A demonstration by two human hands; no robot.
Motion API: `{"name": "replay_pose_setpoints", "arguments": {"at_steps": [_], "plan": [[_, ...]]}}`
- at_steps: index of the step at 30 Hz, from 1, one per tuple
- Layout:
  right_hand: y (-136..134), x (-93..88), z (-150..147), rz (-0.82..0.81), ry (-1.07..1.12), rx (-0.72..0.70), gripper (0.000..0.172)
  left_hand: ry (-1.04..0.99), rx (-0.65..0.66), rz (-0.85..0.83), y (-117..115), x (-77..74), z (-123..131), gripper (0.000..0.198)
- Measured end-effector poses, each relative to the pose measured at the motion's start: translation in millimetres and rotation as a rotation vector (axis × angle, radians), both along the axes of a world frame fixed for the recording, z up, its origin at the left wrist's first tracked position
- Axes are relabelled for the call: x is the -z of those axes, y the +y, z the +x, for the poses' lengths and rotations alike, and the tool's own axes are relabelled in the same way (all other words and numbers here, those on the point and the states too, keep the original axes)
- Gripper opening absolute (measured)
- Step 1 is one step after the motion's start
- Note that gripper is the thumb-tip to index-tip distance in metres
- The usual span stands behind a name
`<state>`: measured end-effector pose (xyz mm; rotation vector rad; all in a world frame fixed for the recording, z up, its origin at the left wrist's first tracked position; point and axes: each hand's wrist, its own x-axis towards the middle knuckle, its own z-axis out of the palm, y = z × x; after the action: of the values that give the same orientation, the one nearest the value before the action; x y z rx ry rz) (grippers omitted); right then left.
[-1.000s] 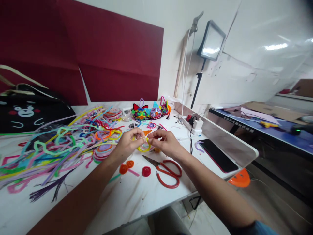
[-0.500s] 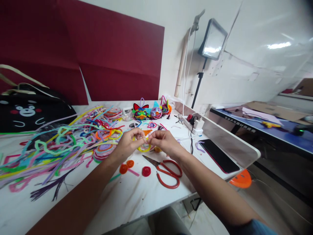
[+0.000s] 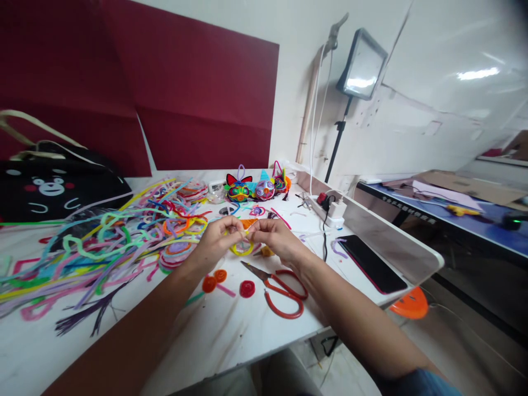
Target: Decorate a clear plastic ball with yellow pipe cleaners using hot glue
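Observation:
Both hands meet above the white table (image 3: pixel 231 335), pinching a yellow pipe-cleaner ring (image 3: pixel 242 248) between them. My left hand (image 3: pixel 218 241) grips its left side with closed fingers. My right hand (image 3: pixel 275 238) pinches the right side. Just below the hands lie red-handled scissors (image 3: pixel 280 290), a red coiled disc (image 3: pixel 247 288) and two orange coiled discs (image 3: pixel 213 280). A small orange piece (image 3: pixel 248 223) shows behind the fingers.
A big heap of coloured pipe cleaners (image 3: pixel 94 247) covers the table's left half. Finished colourful figures (image 3: pixel 256 188) stand at the back. A black bear-print bag (image 3: pixel 53 190), a power strip (image 3: pixel 328 212), a dark phone (image 3: pixel 373 264) and a lamp on a stand (image 3: pixel 361 66) surround the work area.
The hands have drawn slightly closer together on the yellow ring; the view has shifted a little. Nothing else has moved.

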<state>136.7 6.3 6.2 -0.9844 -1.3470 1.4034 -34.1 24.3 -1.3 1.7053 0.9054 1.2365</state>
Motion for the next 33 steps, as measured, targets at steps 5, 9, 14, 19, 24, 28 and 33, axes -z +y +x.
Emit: {"name": "replay_pose_setpoints", "arguments": {"at_steps": [5, 9, 14, 19, 24, 28, 33], "plan": [[3, 5.9, 0, 0.005, 0.034, -0.018, 0.012, -0.003, 0.012, -0.019, 4, 4.6, 0, 0.012], [5, 8.9, 1, -0.003, 0.06, -0.03, 0.013, -0.008, 0.006, -0.044, 6, 7.5, -1, 0.013], [6, 9.9, 2, -0.008, 0.108, -0.041, 0.013, -0.002, 0.024, -0.071, 6, 9.3, -1, 0.013], [6, 11.5, 3, -0.027, 0.133, -0.047, 0.012, 0.003, 0.035, -0.089, 5, 6.3, 0, 0.014], [7, 12.2, 4, -0.035, 0.145, -0.05, 0.012, 0.021, 0.036, -0.107, 3, 3.4, 1, 0.016], [7, 13.2, 4, -0.03, 0.144, -0.064, 0.012, 0.033, 0.04, -0.101, 3, 3.2, 1, 0.017], [7, 13.5, 5, -0.006, 0.125, -0.071, 0.012, 0.035, 0.025, -0.086, 5, 5.3, 1, 0.017]]}}
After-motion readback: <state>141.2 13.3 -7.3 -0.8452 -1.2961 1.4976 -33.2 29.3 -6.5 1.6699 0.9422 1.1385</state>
